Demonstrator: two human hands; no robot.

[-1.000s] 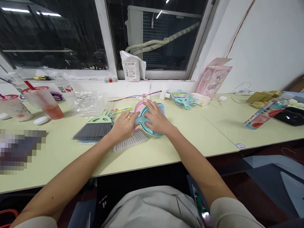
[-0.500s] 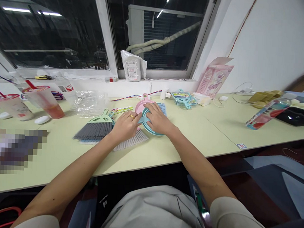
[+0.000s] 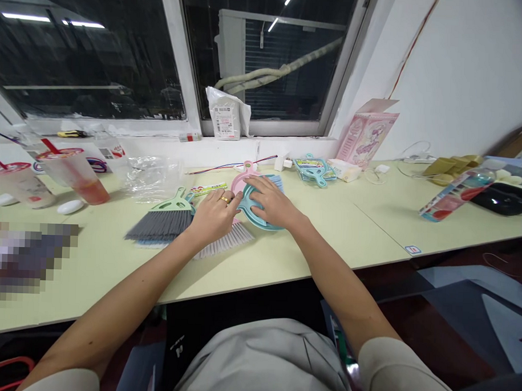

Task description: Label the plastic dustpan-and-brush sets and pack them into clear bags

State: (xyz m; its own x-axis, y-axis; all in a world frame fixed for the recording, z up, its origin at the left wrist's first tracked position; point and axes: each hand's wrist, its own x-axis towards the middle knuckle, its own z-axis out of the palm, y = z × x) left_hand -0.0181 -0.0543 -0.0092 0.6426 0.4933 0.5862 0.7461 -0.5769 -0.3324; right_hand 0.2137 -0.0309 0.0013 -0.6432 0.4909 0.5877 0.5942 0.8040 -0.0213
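A round blue dustpan (image 3: 264,224) lies on the table under my right hand (image 3: 271,203), whose fingers are spread across it. My left hand (image 3: 215,214), with a ring on one finger, is curled at the dustpan's narrow handle end, its index finger and thumb closed there. Behind them sits a pink dustpan (image 3: 239,184), partly covered. Blue bristles (image 3: 278,182) show beyond my right hand. Left of my left hand lies a green-handled brush (image 3: 161,223) with grey bristles, over a blue one. Pale bristles of a pink brush (image 3: 227,241) stick out below my left hand.
Two drink cups (image 3: 75,175) with red straws stand at left, near crumpled clear plastic (image 3: 152,177). Packaged blue dustpan sets (image 3: 314,170) lie at the back, beside a pink box (image 3: 368,133). A bottle (image 3: 455,196) leans at right. The table's front edge runs below my forearms.
Almost nothing differs. The view has shifted slightly, and both hands stay at the blue dustpan.
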